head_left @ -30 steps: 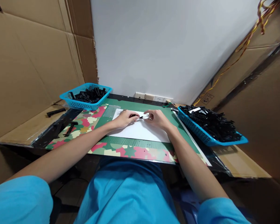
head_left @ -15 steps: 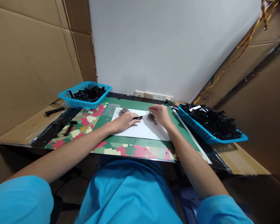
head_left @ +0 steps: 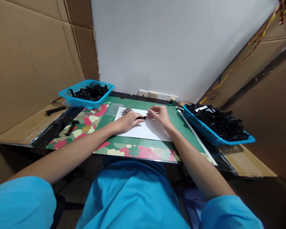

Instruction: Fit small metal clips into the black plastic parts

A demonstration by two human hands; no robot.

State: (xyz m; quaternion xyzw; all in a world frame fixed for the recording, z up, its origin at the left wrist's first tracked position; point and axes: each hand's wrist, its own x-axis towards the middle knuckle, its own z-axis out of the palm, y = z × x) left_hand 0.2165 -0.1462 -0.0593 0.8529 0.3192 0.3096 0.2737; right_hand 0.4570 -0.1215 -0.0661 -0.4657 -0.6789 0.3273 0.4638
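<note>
My left hand [head_left: 129,121] is closed on a black plastic part [head_left: 141,117], holding it just over a white sheet [head_left: 143,133]. My right hand [head_left: 160,115] is pinched at the right end of that part, with its fingertips together. Whatever is in this pinch is too small to name. A pile of small metal pieces [head_left: 126,111] lies on the sheet behind my left hand. The other pile of small pieces is mostly hidden by my right hand.
Blue baskets of black plastic parts stand at the left [head_left: 85,103] and right [head_left: 219,140]. Loose black parts [head_left: 71,128] lie on the patterned mat at left. A clear plastic bag [head_left: 113,109] lies near the sheet. Wall sockets [head_left: 153,94] line the back; cardboard walls flank the table.
My right hand has moved left from the right-hand pile to the end of the black plastic part. My left hand stays nearly in place, still holding the part.
</note>
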